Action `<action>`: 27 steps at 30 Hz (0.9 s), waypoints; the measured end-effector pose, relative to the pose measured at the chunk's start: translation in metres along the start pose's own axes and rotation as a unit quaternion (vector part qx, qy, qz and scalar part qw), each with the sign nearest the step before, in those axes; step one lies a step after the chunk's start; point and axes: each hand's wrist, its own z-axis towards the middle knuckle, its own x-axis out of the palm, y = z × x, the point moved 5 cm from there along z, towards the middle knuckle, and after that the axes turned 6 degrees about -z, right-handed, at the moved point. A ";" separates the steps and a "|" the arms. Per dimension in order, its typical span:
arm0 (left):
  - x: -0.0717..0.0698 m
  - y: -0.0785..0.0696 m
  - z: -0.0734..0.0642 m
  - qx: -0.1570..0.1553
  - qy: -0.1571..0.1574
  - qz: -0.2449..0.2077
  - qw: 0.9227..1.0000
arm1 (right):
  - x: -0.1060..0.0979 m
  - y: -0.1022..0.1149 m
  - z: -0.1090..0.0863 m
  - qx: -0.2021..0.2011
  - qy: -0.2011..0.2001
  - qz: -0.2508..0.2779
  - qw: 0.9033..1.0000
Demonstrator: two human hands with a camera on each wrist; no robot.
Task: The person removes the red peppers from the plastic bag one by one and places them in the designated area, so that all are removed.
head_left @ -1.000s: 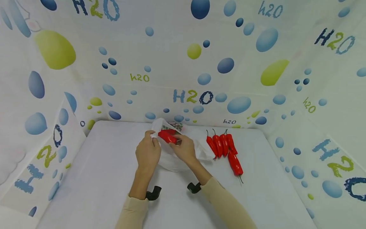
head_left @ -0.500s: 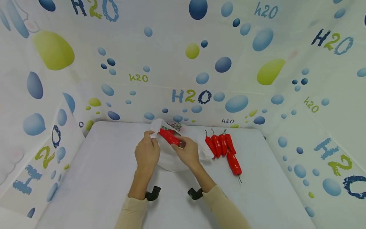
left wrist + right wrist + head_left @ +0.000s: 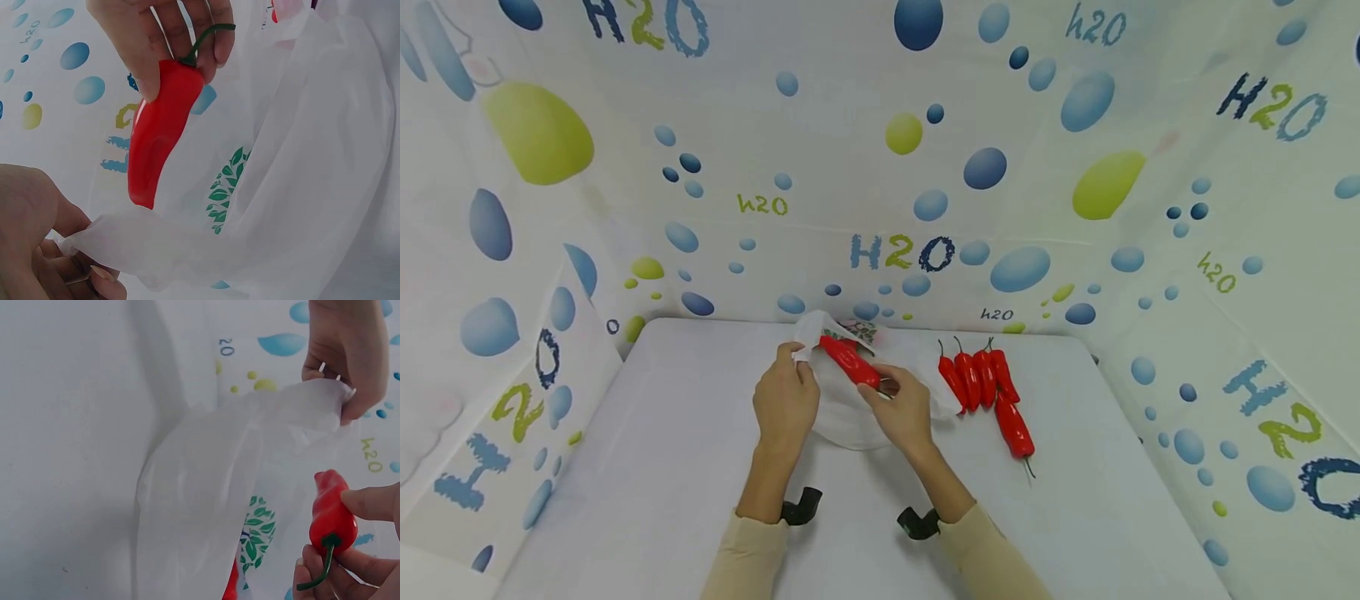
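Note:
My left hand [image 3: 786, 400] pinches the rim of a thin white bag [image 3: 850, 425] with printed green leaves, lifting its mouth. My right hand [image 3: 904, 410] grips a red chili pepper [image 3: 850, 362] by its stem end, fingers and thumb around it. In the left wrist view the held pepper [image 3: 159, 125] points its tip down toward the bag's raised edge, its green stem curving out between the fingers. Something red [image 3: 232, 582] shows within the bag's opening in the right wrist view; most of it is hidden by the bag.
Right of the bag, several red chili peppers [image 3: 973, 379] lie side by side, stems toward the back. One more pepper [image 3: 1015, 429] lies in front of them, stem toward me. A wall sheet [image 3: 917, 208] with printed drops stands behind the white table [image 3: 685, 433].
My right hand has drawn back to the right and toward me with the chili pepper, showing more of its length. The left hand stays at the bag's rim.

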 end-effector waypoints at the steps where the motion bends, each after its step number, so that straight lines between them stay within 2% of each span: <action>1: 0.000 0.000 0.000 0.002 -0.002 0.001 1.000 | -0.002 0.000 -0.001 0.002 -0.002 0.001 1.000; 18: 0.001 0.001 0.000 0.004 -0.007 0.007 1.000 | -0.012 -0.016 -0.022 0.007 -0.036 0.047 0.998; 27: 0.000 0.002 0.000 0.006 -0.010 0.005 1.000 | -0.022 -0.020 -0.039 0.036 -0.049 0.064 0.996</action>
